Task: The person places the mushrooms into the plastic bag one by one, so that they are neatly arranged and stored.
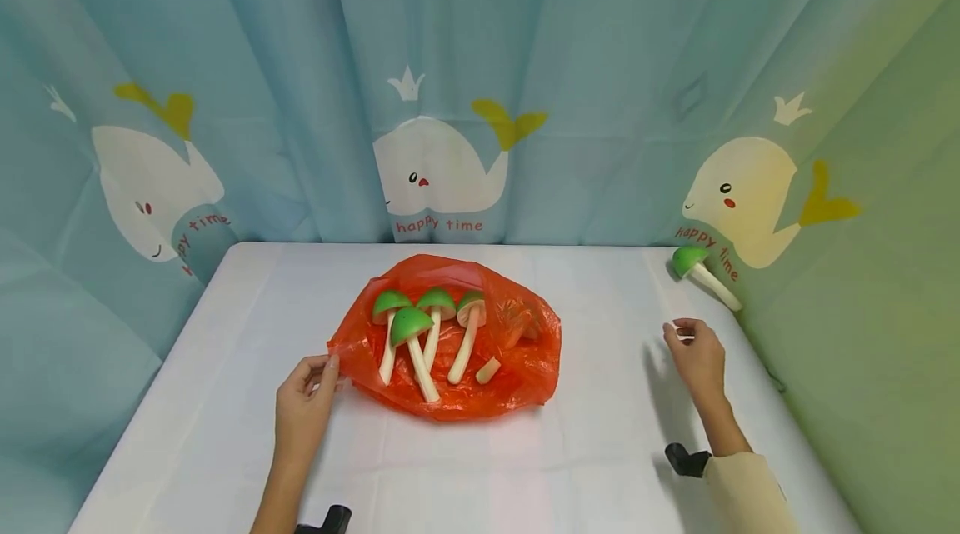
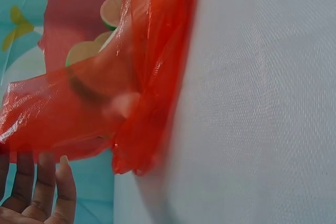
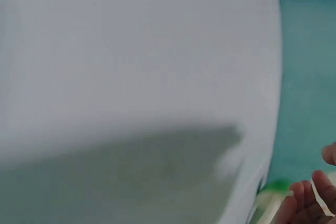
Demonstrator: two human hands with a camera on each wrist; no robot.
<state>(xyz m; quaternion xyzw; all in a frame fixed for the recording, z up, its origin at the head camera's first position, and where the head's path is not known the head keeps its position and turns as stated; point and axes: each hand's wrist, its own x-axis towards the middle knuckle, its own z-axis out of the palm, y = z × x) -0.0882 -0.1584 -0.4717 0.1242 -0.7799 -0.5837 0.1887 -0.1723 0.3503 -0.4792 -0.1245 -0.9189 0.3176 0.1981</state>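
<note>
A thin red plastic bag [image 1: 517, 388] lies on the white table with its opening facing me. Inside it are several toy mushrooms [image 1: 411, 326] with green caps and pale stems, and the end of one more stem pokes out from under the film. My left hand [image 1: 306, 401] pinches the left edge of the bag, and the left wrist view shows the film stretched up to its fingers [image 2: 44, 187]. My right hand [image 1: 699, 355] is held above the table at the right, holding nothing, thumb and fingers apart. Just beyond it lies a single green-capped mushroom [image 1: 712, 282].
The white table [image 1: 600, 451] has its back edge against a blue-green curtain [image 1: 600, 84] printed with whales, which also hangs along both sides. The lone mushroom sits at the table's far right corner, by the curtain.
</note>
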